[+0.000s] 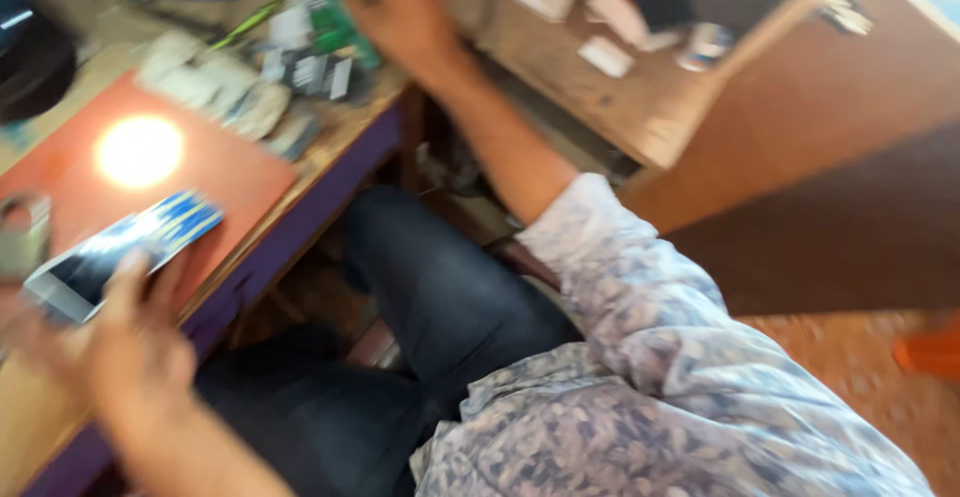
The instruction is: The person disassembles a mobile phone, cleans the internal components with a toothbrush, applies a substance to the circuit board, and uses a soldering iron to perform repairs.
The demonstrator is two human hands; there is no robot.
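The whole view is blurred by motion. My left hand (130, 342) at the lower left holds a flat white phone (120, 252) with a dark, blue-streaked screen, over the edge of an orange mat (215, 172). My right hand (400, 7) reaches up to the far edge of the bench, its fingers among small parts beside a green circuit board (335, 12). Whether it grips anything is too blurred to tell. My patterned sleeve (640, 307) and dark trousers (440, 297) fill the lower middle.
A bright lamp spot (140, 150) glares on the mat. Loose parts and tools (230, 82) clutter the bench behind it. A wooden counter (640, 107) with small white items runs to the right. A dark round object (35, 67) sits at the far left.
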